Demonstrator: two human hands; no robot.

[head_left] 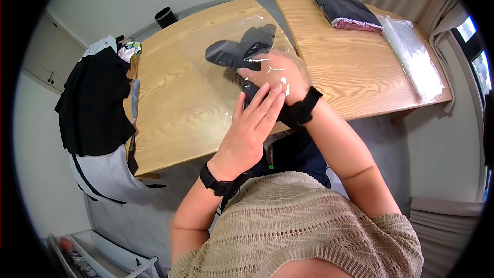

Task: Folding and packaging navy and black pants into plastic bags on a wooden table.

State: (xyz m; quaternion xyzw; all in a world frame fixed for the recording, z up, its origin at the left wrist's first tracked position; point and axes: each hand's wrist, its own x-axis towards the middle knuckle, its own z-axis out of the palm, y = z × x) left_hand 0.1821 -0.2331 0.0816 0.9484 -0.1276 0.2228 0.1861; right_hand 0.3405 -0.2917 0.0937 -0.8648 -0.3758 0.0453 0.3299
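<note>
My right hand [275,74] reaches inside a clear plastic bag [185,56] on the wooden table. It is closed on a bunched dark grey cloth [239,46], which covers its fingertips. The cloth's kind does not show. Part of it also shows below the hand, near the wrist. My left hand [249,128] rests beside the right wrist at the near side of the bag. Its fingers are stretched out and lie against the plastic and dark cloth; its thumb is mostly hidden. Each of my wrists wears a black strap.
A pile of clothes, with a black garment [95,103] on top, hangs over the left table edge. On the right table [329,62] lie a bagged dark garment [347,13] and a stack of clear bags [414,59]. A black bin [165,17] stands behind the left table.
</note>
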